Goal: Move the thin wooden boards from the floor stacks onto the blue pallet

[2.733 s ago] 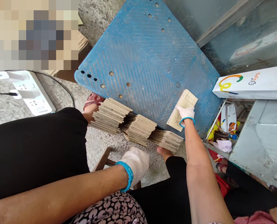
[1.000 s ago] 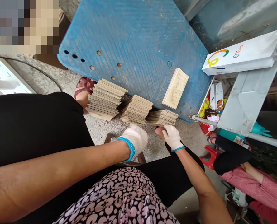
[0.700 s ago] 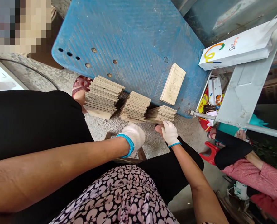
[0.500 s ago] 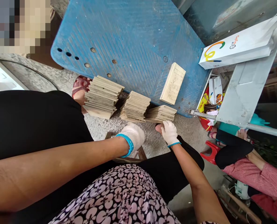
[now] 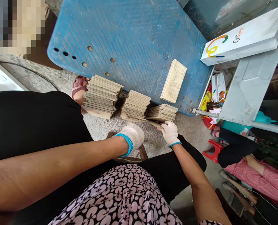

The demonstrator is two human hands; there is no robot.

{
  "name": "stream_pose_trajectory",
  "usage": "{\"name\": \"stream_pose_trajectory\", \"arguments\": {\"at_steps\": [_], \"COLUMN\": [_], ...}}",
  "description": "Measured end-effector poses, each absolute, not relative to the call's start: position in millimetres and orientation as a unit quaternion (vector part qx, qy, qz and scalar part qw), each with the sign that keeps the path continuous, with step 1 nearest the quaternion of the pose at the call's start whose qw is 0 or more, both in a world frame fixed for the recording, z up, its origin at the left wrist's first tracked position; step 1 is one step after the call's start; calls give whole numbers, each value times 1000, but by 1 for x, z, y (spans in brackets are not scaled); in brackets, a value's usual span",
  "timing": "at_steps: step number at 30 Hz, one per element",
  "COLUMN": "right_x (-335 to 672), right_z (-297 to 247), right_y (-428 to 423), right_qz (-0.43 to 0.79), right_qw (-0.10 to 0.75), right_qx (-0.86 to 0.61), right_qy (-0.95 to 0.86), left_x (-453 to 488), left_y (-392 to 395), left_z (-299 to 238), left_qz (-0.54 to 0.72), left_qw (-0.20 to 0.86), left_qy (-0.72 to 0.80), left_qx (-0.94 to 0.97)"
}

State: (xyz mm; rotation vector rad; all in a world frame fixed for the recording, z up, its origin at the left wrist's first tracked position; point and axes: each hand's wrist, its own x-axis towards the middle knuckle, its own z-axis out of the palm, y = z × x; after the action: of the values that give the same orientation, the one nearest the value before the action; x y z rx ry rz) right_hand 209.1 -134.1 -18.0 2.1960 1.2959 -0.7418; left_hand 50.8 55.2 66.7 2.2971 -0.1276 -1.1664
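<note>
Three stacks of thin wooden boards stand along the near edge of the blue plastic board: a left stack (image 5: 103, 95), a middle stack (image 5: 135, 105) and a right stack (image 5: 161, 112). My right hand (image 5: 169, 132), in a white knitted glove, grips the nearest wooden board (image 5: 154, 123) of the right stack, tilted slightly away from the others. My left hand (image 5: 134, 136), gloved with a blue cuff, hovers in front of the middle stack; its fingers are hidden behind the back of the hand. Further off, a small flat pile of boards (image 5: 174, 82) lies on the blue surface.
The blue plastic board (image 5: 129, 37) spans the far side. At the right are a metal frame (image 5: 243, 97), a white paper bag (image 5: 242, 37) and a red stool (image 5: 212, 151). Another person in a pink top sits nearby. A wooden stool (image 5: 142, 153) is partly visible below my hands.
My right hand has drawn the nearest board of the right stack slightly away, opening a gap. My left hand has barely moved. The view has shifted a little.
</note>
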Motion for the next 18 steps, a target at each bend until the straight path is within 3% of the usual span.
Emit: {"name": "stream_pose_trajectory", "arguments": {"at_steps": [9,18], "right_x": [212,216], "right_z": [17,128], "right_y": [-117,-87], "right_qz": [-341,-372], "right_qw": [284,125], "right_qx": [729,686], "right_qy": [521,612], "left_x": [49,54], "left_y": [59,58], "left_z": [59,54], "left_qz": [-373,-292], "left_qw": [306,426], "left_qy": [-28,2], "left_qx": [875,856]}}
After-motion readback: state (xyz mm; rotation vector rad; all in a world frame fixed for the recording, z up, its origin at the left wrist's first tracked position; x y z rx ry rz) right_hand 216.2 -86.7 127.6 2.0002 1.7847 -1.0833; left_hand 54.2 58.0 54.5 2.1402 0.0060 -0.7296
